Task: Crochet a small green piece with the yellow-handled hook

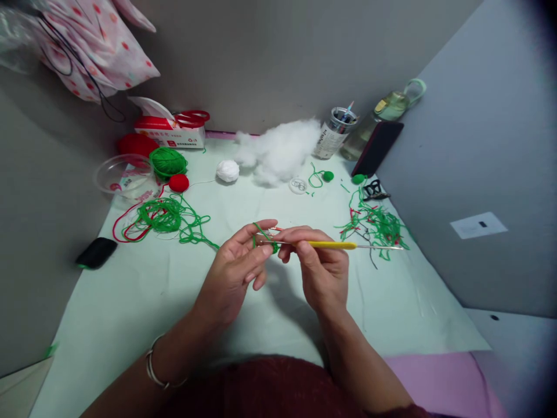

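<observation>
At the desk [174, 302], our left fingers [266, 251] curled round green yarn [275, 247], our right fingers [305, 247] pinched on a yellow hook [333, 245]

Yellow-handled hook [333, 245] (nearly level), green yarn [275, 248]

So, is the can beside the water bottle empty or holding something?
Holding something: the can has a light-blue pen or pencil poking out above its rim.
</observation>
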`<state>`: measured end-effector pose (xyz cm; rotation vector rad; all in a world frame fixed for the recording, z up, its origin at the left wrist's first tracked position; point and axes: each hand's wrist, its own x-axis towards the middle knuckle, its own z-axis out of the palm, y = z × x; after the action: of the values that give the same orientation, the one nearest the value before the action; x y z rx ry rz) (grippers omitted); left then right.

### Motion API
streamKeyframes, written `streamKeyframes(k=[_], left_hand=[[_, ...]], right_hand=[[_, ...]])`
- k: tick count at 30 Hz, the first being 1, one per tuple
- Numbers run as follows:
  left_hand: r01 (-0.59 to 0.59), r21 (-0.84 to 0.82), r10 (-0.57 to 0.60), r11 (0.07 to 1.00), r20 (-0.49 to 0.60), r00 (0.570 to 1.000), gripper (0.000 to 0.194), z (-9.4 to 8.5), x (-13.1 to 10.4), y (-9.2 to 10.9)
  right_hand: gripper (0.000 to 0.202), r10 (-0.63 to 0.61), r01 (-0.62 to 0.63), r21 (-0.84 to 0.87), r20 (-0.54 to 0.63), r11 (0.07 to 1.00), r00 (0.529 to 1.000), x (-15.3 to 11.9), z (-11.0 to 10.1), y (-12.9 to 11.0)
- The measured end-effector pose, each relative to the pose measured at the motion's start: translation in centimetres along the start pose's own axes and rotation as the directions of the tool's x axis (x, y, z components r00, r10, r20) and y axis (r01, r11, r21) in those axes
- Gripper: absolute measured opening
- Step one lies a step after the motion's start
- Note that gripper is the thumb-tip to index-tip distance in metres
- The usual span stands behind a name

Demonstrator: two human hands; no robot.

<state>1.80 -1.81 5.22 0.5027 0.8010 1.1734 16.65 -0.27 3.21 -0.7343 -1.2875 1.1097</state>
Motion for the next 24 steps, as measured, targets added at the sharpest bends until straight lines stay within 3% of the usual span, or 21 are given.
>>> streamKeyframes(k=[4, 7, 8, 10, 12, 13, 14, 16, 19, 21, 24], left_hand=[[-0.015, 0.029, 0.016, 0.999, -0.024, 1.000, 0.033, -0.1, 0.0, 0.3], [-0.065, 0.062, 0.068, 0.996, -0.047, 0.997, 0.031, -0.1, 0.0, 0.3], [-0.090, 0.071, 0.094, 0.993, -0.056, 0.994, 0.033, -0.1, -0.1, 0.2], [-0.120, 0.068, 0.125, 0.990, -0.069, 0.990, 0.040, -0.1, -0.1, -0.2], [-0.074, 0.019, 0.076, 0.997, -0.062, 0.995, 0.047, 0.0, -0.1, -0.4], [-0.021, -0.019, 0.020, 1.000, -0.044, 0.999, 0.049, 0.0, -0.1, -0.5], [0.041, -0.057, -0.042, 0.998, -0.023, 0.999, 0.048, 0.1, 0.0, -0.4], [0.129, -0.112, -0.130, 0.985, 0.002, 0.992, 0.044, 0.1, 0.1, -0.2], [0.099, -0.115, -0.102, 0.988, -0.016, 0.995, 0.038, 0.1, 0.2, 0.2], [0.048, -0.064, -0.048, 0.997, -0.009, 0.999, 0.035, 0.0, 0.1, 0.1], [-0.013, 0.034, 0.013, 0.999, 0.017, 1.000, 0.033, 0.0, 0.0, -0.4]], right_hand=[[0.019, 0.029, -0.028, 0.018, -0.018, 0.999, 0.999, 0.1, -0.2, -0.5], [0.021, -0.097, 0.092, -0.176, -0.020, 0.980, 0.995, -0.2, -0.2, -0.7], [0.021, -0.180, 0.179, -0.290, 0.021, 0.940, 0.983, -0.4, -0.2, -0.6], [0.022, -0.341, 0.363, -0.523, 0.143, 0.771, 0.929, -0.7, -0.1, -0.2], [0.030, -0.438, 0.475, -0.662, 0.238, 0.580, 0.867, -1.1, 0.0, 0.2], [0.032, -0.461, 0.482, -0.696, 0.240, 0.532, 0.855, -1.2, 0.1, 0.3], [0.032, -0.469, 0.471, -0.699, 0.216, 0.538, 0.857, -1.2, 0.1, 0.3], [0.028, -0.427, 0.390, -0.614, 0.095, 0.687, 0.900, -1.0, 0.0, 0.1], [0.022, -0.238, 0.208, -0.292, -0.073, 0.934, 0.968, -0.4, -0.1, -0.5], [0.020, -0.130, 0.118, -0.152, -0.072, 0.981, 0.989, 0.0, -0.1, -0.7], [0.016, -0.124, 0.119, -0.199, -0.015, 0.973, 0.992, 0.0, 0.2, -0.6]])
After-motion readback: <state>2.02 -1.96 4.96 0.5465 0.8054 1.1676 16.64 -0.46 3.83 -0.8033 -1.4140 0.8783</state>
